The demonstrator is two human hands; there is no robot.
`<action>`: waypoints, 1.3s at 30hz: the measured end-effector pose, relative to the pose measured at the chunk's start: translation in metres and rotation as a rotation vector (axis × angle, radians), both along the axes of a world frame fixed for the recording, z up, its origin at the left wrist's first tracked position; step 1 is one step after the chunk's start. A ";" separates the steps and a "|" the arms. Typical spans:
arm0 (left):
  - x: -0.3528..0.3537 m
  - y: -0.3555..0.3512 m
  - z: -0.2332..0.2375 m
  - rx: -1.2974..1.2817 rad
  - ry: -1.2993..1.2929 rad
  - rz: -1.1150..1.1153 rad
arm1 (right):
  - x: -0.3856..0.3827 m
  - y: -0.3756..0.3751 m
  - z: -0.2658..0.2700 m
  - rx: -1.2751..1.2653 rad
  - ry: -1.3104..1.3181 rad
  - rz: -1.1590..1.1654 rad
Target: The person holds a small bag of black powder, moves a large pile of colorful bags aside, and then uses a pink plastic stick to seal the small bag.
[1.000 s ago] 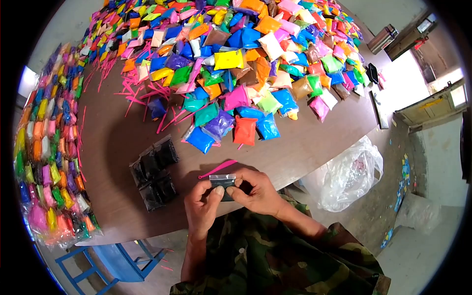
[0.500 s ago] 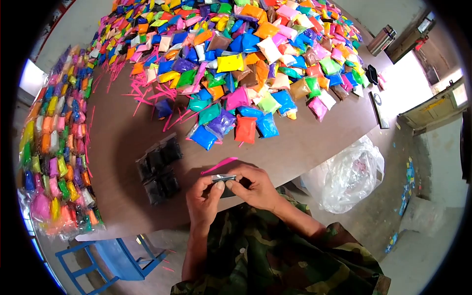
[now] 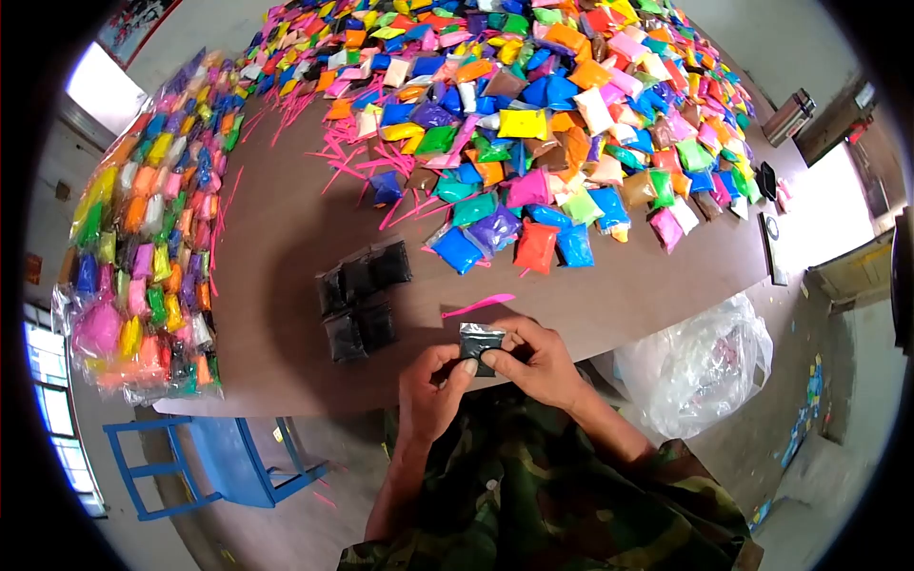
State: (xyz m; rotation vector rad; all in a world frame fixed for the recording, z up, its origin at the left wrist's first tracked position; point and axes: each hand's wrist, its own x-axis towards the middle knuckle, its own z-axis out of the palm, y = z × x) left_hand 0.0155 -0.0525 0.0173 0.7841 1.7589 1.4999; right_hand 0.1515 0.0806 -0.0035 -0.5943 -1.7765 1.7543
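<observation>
Between my two hands is a small black packet (image 3: 481, 341) with a clear top edge, held upright over the table's front edge. My left hand (image 3: 431, 388) pinches its lower left side with thumb and fingers. On its right side, my right hand (image 3: 535, 362) grips it the same way, thumb across the front. Just beyond lies a pink plastic tool (image 3: 481, 305), slim and flat at one end. To the left, several black packets (image 3: 362, 295) lie grouped in two rows on the brown table (image 3: 276, 347).
A large heap of colourful packets (image 3: 524, 124) covers the back of the table, with pink sticks (image 3: 357, 157) beside it. Bundled packets in clear plastic (image 3: 143, 247) line the left edge. A clear plastic bag (image 3: 700, 366) stands right; a blue stool (image 3: 224, 466) is lower left. A metal flask (image 3: 788, 116) stands far right.
The black packet has been tilted up so that its front face and clear top edge now show. The whole view has shifted, moving the table's contents rightward in it.
</observation>
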 end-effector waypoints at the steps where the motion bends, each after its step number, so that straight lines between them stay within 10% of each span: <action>1: 0.001 -0.002 -0.001 0.012 -0.031 0.008 | -0.002 -0.002 0.000 0.008 -0.008 0.006; 14: -0.032 -0.024 0.026 -0.066 -0.031 0.188 | -0.067 -0.019 0.021 -0.206 0.093 0.065; 23: -0.061 -0.072 0.006 -0.016 0.091 0.623 | -0.114 -0.013 0.018 -0.100 -0.079 0.141; 39: -0.091 -0.096 0.007 0.010 -0.004 0.769 | -0.150 -0.025 0.017 0.292 -0.128 -0.063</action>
